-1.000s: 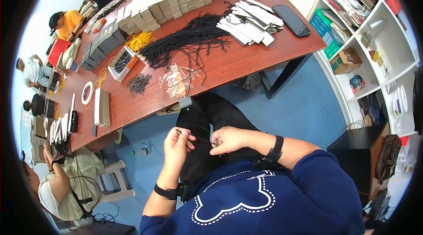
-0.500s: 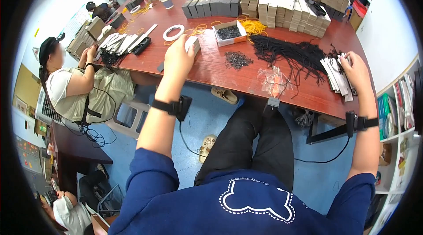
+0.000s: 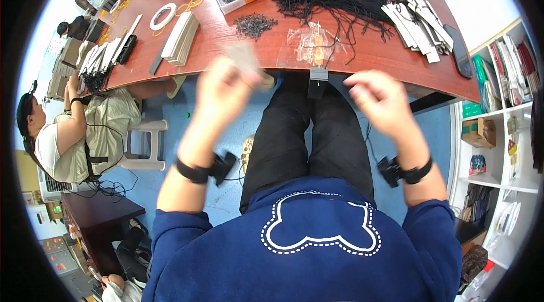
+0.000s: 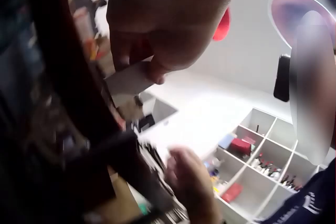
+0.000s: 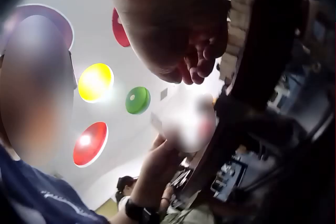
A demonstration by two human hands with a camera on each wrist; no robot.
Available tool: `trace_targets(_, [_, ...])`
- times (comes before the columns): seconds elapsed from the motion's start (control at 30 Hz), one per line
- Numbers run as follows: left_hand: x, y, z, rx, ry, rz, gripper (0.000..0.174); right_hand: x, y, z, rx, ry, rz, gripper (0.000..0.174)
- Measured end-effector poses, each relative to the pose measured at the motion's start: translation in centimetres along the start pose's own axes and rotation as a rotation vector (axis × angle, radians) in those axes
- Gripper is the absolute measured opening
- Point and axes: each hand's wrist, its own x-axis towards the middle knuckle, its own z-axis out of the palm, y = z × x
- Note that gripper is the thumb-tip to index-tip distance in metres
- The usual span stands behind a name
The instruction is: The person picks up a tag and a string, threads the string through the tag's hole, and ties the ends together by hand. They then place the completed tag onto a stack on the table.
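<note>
My left hand (image 3: pixel 221 89) is raised in front of the table edge. It pinches a flat pale-grey cardboard strip (image 3: pixel 242 57), blurred in the head view; the left wrist view shows the strip (image 4: pixel 128 83) between thumb and fingers. My right hand (image 3: pixel 382 101) is off the table's edge on the other side, its fingers loosely bent and nothing visible in them. Between the hands, a small dark-grey block (image 3: pixel 318 75) with a thin pin sits at the table edge. A stack of similar strips (image 3: pixel 181 38) stands beyond my left hand.
The red-brown table (image 3: pixel 226 47) carries a pile of small black pieces (image 3: pixel 256 25), a box of them (image 3: pixel 249 0), black cords (image 3: pixel 328 1), white strips (image 3: pixel 419 24), a phone (image 3: pixel 458 52) and a tape roll (image 3: pixel 163 17). A person (image 3: pixel 62 137) sits at the left.
My hands went from together over the lap to reaching apart, left at the strip stack, right at the white strips. Both have since drawn back inward, the left with a strip.
</note>
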Motion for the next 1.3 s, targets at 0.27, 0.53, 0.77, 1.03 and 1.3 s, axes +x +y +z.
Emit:
trace_targets(0.27, [-4.7,0.4,11.5,-0.310,-0.311,-0.197,0.020,-1.9,3.2,8.7,0.194,0.120,0.206,0.018])
trace_targets(0.53, [-3.7,-1.7,13.3,-0.332,-0.216,-0.191,0.019,-0.5,3.5,8.4,0.175,0.125,0.170,0.018])
trace_targets(0.77, [-3.8,-1.1,14.4,-0.545,-0.147,-0.405,0.022,0.2,3.3,7.4,-0.069,0.078,0.175,0.017])
trace_targets(1.03, [-2.6,0.6,11.1,-0.003,-0.314,-0.413,0.047,2.5,3.0,0.6,-0.445,0.181,-0.134,0.022])
trace_targets(1.3, [-3.2,1.0,9.5,0.158,-0.199,-0.197,0.031,1.8,5.1,0.6,-0.395,0.216,-0.306,0.011])
